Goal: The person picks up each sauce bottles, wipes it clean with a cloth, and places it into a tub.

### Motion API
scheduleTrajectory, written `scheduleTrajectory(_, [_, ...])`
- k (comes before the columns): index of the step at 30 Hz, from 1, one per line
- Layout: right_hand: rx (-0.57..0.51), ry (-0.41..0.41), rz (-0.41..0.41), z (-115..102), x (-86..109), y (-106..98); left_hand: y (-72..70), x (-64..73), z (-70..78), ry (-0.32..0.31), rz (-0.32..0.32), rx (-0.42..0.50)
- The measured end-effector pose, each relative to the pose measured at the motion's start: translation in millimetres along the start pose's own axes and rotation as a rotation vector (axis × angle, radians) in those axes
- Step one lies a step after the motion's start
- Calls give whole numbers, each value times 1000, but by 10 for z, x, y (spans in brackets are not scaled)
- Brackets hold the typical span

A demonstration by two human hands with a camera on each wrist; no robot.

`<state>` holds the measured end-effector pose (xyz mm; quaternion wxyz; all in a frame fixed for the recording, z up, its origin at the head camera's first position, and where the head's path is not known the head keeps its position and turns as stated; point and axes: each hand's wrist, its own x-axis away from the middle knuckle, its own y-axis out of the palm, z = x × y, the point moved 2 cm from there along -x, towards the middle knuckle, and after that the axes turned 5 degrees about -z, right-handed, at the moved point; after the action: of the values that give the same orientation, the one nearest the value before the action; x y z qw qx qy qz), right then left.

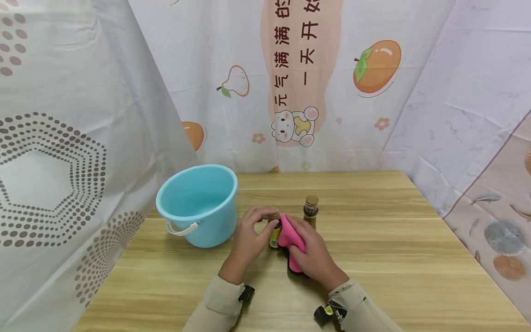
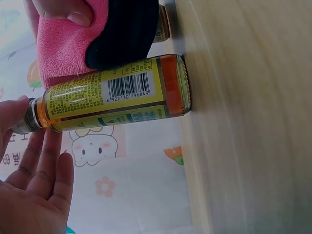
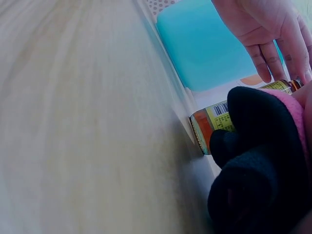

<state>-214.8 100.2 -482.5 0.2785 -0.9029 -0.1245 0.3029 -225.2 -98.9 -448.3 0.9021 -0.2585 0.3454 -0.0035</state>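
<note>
A small glass bottle [image 2: 170, 87] with a yellow barcode label and reddish-orange contents stands upright on the table. My left hand [image 1: 245, 239] pinches its cap [image 1: 274, 216] between thumb and forefinger, the other fingers loosely spread in the left wrist view. In my right hand [image 1: 314, 252] is a bunched cloth [image 1: 290, 234], pink terry on one side and black on the other, held against the bottle's side. The black side [image 3: 263, 141] hides part of the label in the right wrist view. A second bottle [image 1: 310, 216] with a gold cap stands just behind my right hand, its lower part hidden.
A light blue bucket [image 1: 207, 221] with a white handle [image 1: 182, 229] stands left of my left hand. Under everything is a wood-grain table [image 1: 373, 230]. A printed curtain [image 1: 244, 41] hangs along its back edge, with more hanging cloth at both sides.
</note>
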Motion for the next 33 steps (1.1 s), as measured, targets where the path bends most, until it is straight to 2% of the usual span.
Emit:
scheduleTrajectory(16, [11,14,-21,5,9,26,-16,-5,28,10,3,-16])
scheduleTrajectory(27, [12,126,-102,54,18,45,-8,-3,2,47,14,-14])
scheduleTrajectory(33, [12,163,-139,65,16,41,-7,-4,7,44,11,-22])
